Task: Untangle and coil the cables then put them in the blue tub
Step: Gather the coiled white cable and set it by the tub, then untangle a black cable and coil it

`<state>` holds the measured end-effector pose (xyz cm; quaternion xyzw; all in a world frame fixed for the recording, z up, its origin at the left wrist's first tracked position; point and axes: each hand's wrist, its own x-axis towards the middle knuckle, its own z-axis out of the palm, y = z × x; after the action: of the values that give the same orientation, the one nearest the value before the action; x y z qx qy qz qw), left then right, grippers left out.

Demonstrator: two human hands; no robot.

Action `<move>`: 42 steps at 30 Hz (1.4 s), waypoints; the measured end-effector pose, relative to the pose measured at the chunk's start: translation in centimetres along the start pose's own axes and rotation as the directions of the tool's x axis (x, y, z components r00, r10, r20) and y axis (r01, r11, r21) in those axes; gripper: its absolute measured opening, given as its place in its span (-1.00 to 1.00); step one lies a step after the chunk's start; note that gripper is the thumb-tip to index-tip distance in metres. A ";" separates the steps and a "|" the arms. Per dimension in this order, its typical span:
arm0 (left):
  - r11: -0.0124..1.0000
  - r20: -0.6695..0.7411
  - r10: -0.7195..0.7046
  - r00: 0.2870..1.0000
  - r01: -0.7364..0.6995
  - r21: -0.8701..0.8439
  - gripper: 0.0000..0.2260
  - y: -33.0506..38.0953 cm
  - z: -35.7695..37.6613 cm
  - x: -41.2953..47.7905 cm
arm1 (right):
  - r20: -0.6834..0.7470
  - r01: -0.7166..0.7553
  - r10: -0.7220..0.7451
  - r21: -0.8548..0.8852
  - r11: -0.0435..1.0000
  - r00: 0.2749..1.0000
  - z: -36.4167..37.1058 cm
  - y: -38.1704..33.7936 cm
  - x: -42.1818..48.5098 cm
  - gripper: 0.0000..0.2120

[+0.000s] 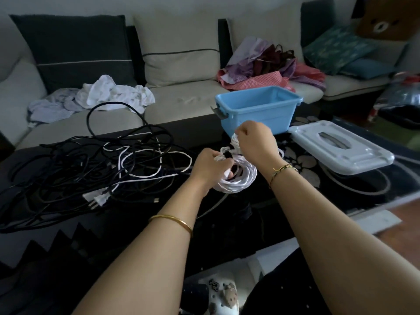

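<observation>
The blue tub (256, 114) stands at the far side of the table (136, 235), its mouth open from above. The left hand (211, 169) and right hand (256, 144) hold the white coil (238, 180) just before its near wall. The white lid (341, 153) lies flat just right of the tub and blocks that side. A cable tangle (91, 171) covers the table's left half. The near strip under the forearms is open.

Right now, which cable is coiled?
The white cable gripped by the left hand and right hand, in front of the blue tub. It is wound into loops; the rest lie in a loose tangle to the left.
</observation>
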<state>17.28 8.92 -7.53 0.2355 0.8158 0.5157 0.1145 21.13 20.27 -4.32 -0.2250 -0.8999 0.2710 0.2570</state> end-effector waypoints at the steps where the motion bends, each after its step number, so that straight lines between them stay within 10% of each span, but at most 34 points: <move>1: 0.997 0.044 -0.052 0.998 0.055 -0.062 -0.75 0.0 1.3 0.2 | -0.038 0.002 -0.003 -0.019 1.000 0.999 -0.2 0.3 0.1 -0.80; 11: 0.674 0.229 -0.474 0.850 0.518 -0.527 -0.67 1.2 6.0 2.9 | -0.075 -0.016 0.018 0.023 1.000 0.997 -0.2 1.4 1.1 -0.72; 16: 0.907 -0.087 -0.401 0.912 0.382 -0.175 -0.75 -0.3 6.0 3.3 | -0.067 -0.002 0.004 0.031 1.000 0.998 0.6 0.9 1.5 -0.72; 24: 0.967 -0.131 -0.151 0.980 0.174 0.188 -0.71 -1.8 1.2 2.8 | 0.002 0.022 -0.022 -0.011 1.000 1.000 2.3 -0.6 1.0 -0.69; 32: 0.913 -0.694 0.012 0.720 0.276 0.302 -0.66 -5.9 -9.5 -0.1 | 0.312 0.148 -0.157 0.053 0.988 0.937 9.3 -8.7 -0.5 -0.74; 37: 0.747 -0.637 -0.197 0.745 0.535 0.394 -0.69 -10.1 -13.2 -1.0 | 0.357 0.063 -0.098 0.107 0.992 0.929 13.3 -10.2 -1.5 -0.72; 42: 0.666 -0.639 -0.079 0.765 0.517 0.538 -0.79 -12.0 -15.1 -1.9 | 0.345 -0.076 -0.014 0.245 0.967 0.939 14.4 -10.8 -1.3 -0.79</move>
<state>9.24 -8.20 -11.71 -0.0477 0.9700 0.1928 -0.1405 10.82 6.06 -8.64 -0.1537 -0.8850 0.4232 0.1185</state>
